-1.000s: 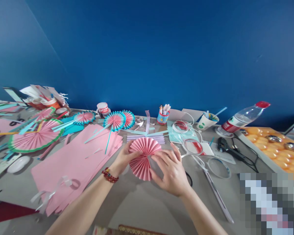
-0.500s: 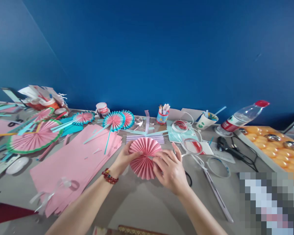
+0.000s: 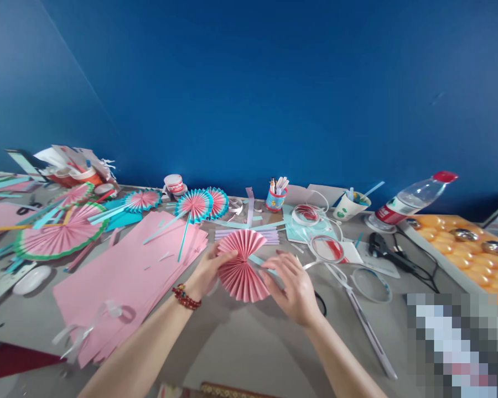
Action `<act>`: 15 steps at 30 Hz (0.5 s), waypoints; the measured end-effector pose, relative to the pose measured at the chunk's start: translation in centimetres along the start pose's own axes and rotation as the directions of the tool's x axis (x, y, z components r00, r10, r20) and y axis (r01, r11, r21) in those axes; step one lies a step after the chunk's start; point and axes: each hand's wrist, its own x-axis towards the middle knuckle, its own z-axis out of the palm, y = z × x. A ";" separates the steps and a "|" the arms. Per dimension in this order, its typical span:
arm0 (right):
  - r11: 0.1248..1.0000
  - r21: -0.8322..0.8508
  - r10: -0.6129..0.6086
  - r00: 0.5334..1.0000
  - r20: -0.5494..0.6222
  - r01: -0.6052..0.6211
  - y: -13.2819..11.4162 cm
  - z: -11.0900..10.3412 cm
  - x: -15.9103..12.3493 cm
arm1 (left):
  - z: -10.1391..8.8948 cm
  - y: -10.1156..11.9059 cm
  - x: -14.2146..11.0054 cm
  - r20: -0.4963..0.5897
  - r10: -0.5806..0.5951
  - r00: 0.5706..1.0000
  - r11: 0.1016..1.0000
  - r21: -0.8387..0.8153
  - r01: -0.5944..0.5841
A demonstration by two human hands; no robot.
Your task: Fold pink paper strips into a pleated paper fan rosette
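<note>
A pink pleated paper fan, spread almost into a full round with a gap on its right side, is held above the table in front of me. My left hand, with a red bead bracelet at the wrist, pinches the fan's left side, thumb on top. A light blue strip runs from near the fan's centre out through the gap. My right hand is closed about the strip's outer end, close to the fan's right edge. Lilac paper strips lie behind the fan.
On the left lie pink paper sheets and finished-looking fans. Behind stand a pen holder, a paper cup and a water bottle. At right are tape rolls, a lilac long-handled tool and a black cable.
My right hand has shifted slightly right, away from the fan's edge. The fan's gap has opened wider, and the light blue strip now shows in it. My left hand keeps its hold.
</note>
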 end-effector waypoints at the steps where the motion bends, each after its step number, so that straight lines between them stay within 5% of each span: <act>1: 0.997 0.052 0.057 0.998 -0.005 -0.057 0.3 0.2 -0.1 | -0.1 -0.1 0.0 0.019 -0.047 0.999 0.998 -0.041 0.048; 6: 0.863 0.437 0.276 0.961 0.010 -0.253 1.2 1.4 -0.6 | -0.3 -1.1 -0.3 0.242 -0.292 0.925 0.931 -0.147 0.333; 9: 0.747 0.619 0.258 0.964 0.065 -0.242 1.3 1.6 -0.8 | 0.1 -2.0 -1.0 0.435 -0.362 0.824 0.870 -0.161 0.467; 12: 0.592 0.731 0.229 0.940 0.252 -0.339 1.2 1.4 -1.0 | 0.9 -2.7 -1.8 0.540 -0.421 0.729 0.828 -0.100 0.552; 13: 0.527 0.756 0.236 0.921 0.311 -0.390 1.2 1.4 -1.1 | 1.1 -2.8 -2.0 0.517 -0.426 0.742 0.846 -0.061 0.529; 15: 0.413 0.786 0.290 0.885 0.365 -0.460 1.1 1.2 -1.2 | 1.4 -2.9 -2.2 0.371 -0.370 0.851 0.921 0.027 0.389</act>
